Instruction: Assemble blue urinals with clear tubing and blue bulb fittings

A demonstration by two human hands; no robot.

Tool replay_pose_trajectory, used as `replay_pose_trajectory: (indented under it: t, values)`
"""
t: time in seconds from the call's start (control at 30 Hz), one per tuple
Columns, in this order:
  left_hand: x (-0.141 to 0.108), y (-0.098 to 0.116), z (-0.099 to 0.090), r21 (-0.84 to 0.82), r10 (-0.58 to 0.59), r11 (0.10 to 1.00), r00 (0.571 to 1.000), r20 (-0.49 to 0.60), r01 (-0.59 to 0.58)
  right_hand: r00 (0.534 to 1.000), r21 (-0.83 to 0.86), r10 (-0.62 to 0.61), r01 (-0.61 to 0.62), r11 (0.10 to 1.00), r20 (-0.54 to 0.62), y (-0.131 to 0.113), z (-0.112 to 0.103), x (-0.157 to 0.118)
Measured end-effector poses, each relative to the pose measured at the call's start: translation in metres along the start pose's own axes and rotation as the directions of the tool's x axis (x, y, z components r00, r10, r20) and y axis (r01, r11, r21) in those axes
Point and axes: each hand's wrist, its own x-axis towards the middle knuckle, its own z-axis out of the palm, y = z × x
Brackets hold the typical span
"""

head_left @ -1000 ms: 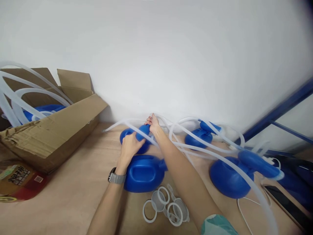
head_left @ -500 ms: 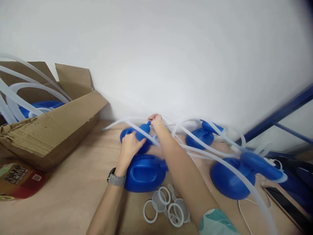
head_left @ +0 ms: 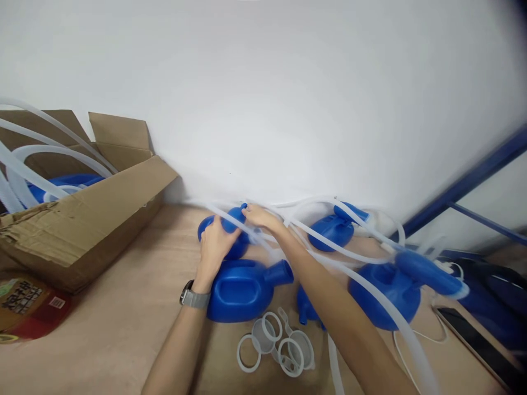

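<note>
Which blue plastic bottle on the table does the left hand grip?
The back-left blue plastic bottle, under the left hand; the others lie ungripped.

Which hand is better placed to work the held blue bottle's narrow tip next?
Right hand, likely: its fingertips are at the narrow tip; the left hand grips the blue bottle.

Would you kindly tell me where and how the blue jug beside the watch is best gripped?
The blue jug is probably best gripped by its neck, coming from above with a wrap-around hold: that narrow tube juts rightward from the wide body. The right forearm lies just to the right, so a side approach looks tighter.
</note>
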Motion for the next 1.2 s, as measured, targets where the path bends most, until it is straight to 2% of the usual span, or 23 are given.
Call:
replay_pose_trajectory:
  t: [0.13,0.27,0.37,0.47,0.57,0.67,0.73,0.77,0.8,0.87,0.9,0.97,1.03,1.1,1.2]
  values:
    - [-0.002,0.003,-0.001,0.018,0.023,1.0,1.0,-0.021,-0.023,0.995,-0.269,-0.085,0.094,0.958,0.047,0.011,-0.011,-0.03]
    - [-0.008,0.004,-0.012,0.041,0.098,0.994,0.995,0.012,-0.099,0.986,-0.442,-0.151,0.168,0.881,0.074,0.026,-0.006,-0.055]
    - [-0.014,-0.001,-0.031,0.066,0.151,0.986,0.987,0.048,-0.154,0.977,-0.537,-0.199,0.209,0.817,0.077,0.03,0.0,-0.061]
    - [-0.025,-0.01,-0.059,0.114,0.146,0.981,0.986,0.077,-0.154,0.966,-0.615,-0.244,0.244,0.75,0.086,0.028,0.002,-0.058]
    - [-0.051,-0.018,-0.088,0.196,0.095,0.974,0.991,0.091,-0.112,0.954,-0.664,-0.285,0.274,0.696,0.095,0.026,0.003,-0.054]
    - [-0.098,-0.023,-0.1,0.224,0.093,0.969,0.993,0.078,-0.108,0.943,-0.685,-0.319,0.296,0.665,0.098,0.027,0.005,-0.05]
    - [-0.138,-0.027,-0.091,0.144,0.158,0.976,0.986,0.056,-0.164,0.938,-0.696,-0.334,0.304,0.651,0.097,0.028,0.005,-0.047]
    - [-0.158,-0.03,-0.082,0.104,0.22,0.97,0.975,-0.01,-0.218,0.935,-0.701,-0.34,0.307,0.644,0.097,0.029,0.005,-0.046]
    - [-0.178,-0.034,-0.07,0.053,0.312,0.95,0.946,-0.085,-0.309,0.933,-0.705,-0.346,0.31,0.637,0.097,0.03,0.005,-0.044]
    - [-0.21,-0.041,-0.041,-0.027,0.515,0.852,0.846,-0.138,-0.523,0.929,-0.712,-0.358,0.318,0.626,0.1,0.031,0.004,-0.042]
    - [-0.223,-0.044,-0.025,-0.027,0.597,0.797,0.793,-0.123,-0.604,0.926,-0.714,-0.363,0.322,0.622,0.102,0.032,0.004,-0.041]
    - [-0.241,-0.049,0.006,-0.028,0.682,0.731,0.731,-0.002,-0.682,0.922,-0.716,-0.371,0.331,0.615,0.107,0.033,0.003,-0.041]
    - [-0.252,-0.052,0.031,-0.017,0.68,0.731,0.727,0.093,-0.682,0.918,-0.716,-0.379,0.343,0.608,0.117,0.033,0.002,-0.041]
    - [-0.258,-0.053,0.045,-0.006,0.653,0.753,0.746,0.132,-0.658,0.913,-0.713,-0.388,0.356,0.605,0.126,0.033,0.001,-0.042]
    - [-0.25,-0.051,0.039,-0.024,0.676,0.736,0.732,0.088,-0.676,0.909,-0.699,-0.396,0.368,0.613,0.131,0.033,0.001,-0.043]
